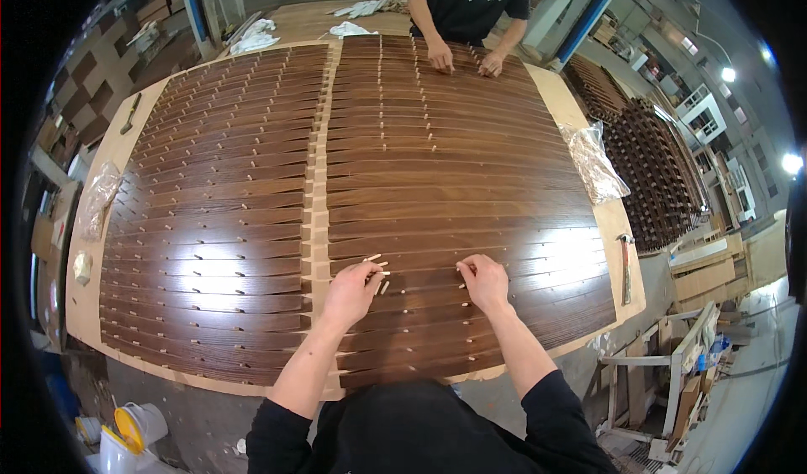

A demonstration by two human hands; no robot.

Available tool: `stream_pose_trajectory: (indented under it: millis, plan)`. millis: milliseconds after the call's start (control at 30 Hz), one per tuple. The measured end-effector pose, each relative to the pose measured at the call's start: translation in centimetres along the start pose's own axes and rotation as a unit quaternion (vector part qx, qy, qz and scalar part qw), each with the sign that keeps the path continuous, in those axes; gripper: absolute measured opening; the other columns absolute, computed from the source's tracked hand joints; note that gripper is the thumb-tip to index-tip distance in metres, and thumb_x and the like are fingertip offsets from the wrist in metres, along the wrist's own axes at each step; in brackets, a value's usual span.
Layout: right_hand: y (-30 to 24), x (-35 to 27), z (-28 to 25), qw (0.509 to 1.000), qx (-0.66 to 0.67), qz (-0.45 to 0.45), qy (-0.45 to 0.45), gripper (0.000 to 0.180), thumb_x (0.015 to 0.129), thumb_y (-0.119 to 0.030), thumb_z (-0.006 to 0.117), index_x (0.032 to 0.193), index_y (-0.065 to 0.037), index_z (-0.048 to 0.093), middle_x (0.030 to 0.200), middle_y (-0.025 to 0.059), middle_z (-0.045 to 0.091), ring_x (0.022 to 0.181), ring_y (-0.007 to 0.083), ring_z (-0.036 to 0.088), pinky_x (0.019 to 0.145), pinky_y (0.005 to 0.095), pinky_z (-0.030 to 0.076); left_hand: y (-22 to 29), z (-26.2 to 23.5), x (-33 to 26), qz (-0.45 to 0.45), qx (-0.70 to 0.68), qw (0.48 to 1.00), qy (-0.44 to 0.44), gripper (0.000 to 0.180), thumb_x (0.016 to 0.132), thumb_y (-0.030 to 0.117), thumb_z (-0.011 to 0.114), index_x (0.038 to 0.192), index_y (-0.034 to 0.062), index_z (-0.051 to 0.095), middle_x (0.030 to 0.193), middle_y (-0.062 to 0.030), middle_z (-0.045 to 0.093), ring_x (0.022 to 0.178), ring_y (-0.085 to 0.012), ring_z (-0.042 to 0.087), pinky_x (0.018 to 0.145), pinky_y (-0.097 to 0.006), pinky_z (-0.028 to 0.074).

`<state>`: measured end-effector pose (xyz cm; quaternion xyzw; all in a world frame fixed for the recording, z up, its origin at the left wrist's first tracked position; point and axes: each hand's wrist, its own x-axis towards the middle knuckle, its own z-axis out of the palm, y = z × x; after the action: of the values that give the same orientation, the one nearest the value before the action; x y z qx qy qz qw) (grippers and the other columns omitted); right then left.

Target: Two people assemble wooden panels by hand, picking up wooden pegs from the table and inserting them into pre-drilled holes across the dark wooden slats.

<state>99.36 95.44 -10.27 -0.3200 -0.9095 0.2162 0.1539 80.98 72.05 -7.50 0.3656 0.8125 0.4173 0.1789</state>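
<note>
My left hand [351, 292] is closed around several pale wooden dowels [385, 287], whose ends stick out past the fingers. To its right, my right hand [486, 284] is pinched at a small pale dowel [460, 265] by its fingertips; whether that dowel stands in the wood or is held free I cannot tell. Both hands are over the near half of the right-hand set of dark brown wooden boards [471, 197]. Short dowels [406, 311] stand up from the boards in rows nearer to me, and further rows stand at the far side.
A second set of dark boards [210, 222] with many dowels lies at left. Hammers [626, 268] [130, 114] and plastic bags of dowels [595, 163] [101, 195] rest on the table's pale rim. Across the table a person [471, 7] works with both hands at the boards.
</note>
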Motion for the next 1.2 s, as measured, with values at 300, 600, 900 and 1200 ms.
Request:
stream_pose_trajectory:
  millis: [300, 600, 900, 1200]
  plan:
    - [-0.5, -0.4, 0.4, 0.993, -0.042, -0.053, 0.096, 0.018, 0.087, -0.026, 0.077, 0.081, -0.011, 0.067, 0.077, 0.003, 0.068, 0.071, 0.0248, 0.066, 0.067, 0.0407, 0.047, 0.1, 2.2, 3.4, 0.14, 0.282, 0.946, -0.081, 0.012, 0.093, 0.023, 0.064, 0.091, 0.0125, 0.068, 0.093, -0.0052, 0.071, 0.098, -0.0256, 0.064, 0.09, -0.043, 0.047]
    - [-0.6, 0.3, -0.2, 0.99, -0.108, -0.088, 0.017, 0.019, 0.084, -0.027, 0.076, 0.077, -0.015, 0.064, 0.076, 0.0007, 0.065, 0.078, 0.0244, 0.066, 0.073, 0.0419, 0.044, 2.3, 4.1, 4.4, 0.173, 0.438, 0.868, -0.157, 0.008, 0.085, 0.015, 0.064, 0.09, 0.0108, 0.068, 0.09, -0.0062, 0.072, 0.098, -0.0239, 0.065, 0.088, -0.04, 0.044]
    - [-0.7, -0.3, 0.4, 0.998, -0.04, -0.016, 0.046, 0.018, 0.084, -0.025, 0.077, 0.077, -0.014, 0.064, 0.075, 0.0013, 0.065, 0.079, 0.026, 0.065, 0.074, 0.0428, 0.044, 2.2, 5.6, 4.3, 0.22, 0.475, 0.843, -0.126, 0.011, 0.082, 0.014, 0.063, 0.09, 0.0098, 0.069, 0.082, -0.0052, 0.071, 0.091, -0.0219, 0.066, 0.084, -0.038, 0.045]
    - [-2.9, -1.3, -0.9, 0.998, -0.036, 0.037, -0.02, 0.017, 0.088, -0.029, 0.074, 0.098, -0.015, 0.071, 0.093, 0.0015, 0.069, 0.095, 0.0259, 0.065, 0.086, 0.0448, 0.045, 0.4, 2.7, 3.0, 0.244, 0.293, 0.924, -0.028, 0.015, 0.089, 0.02, 0.066, 0.101, 0.0092, 0.067, 0.095, -0.0077, 0.072, 0.091, -0.0263, 0.068, 0.086, -0.044, 0.049]
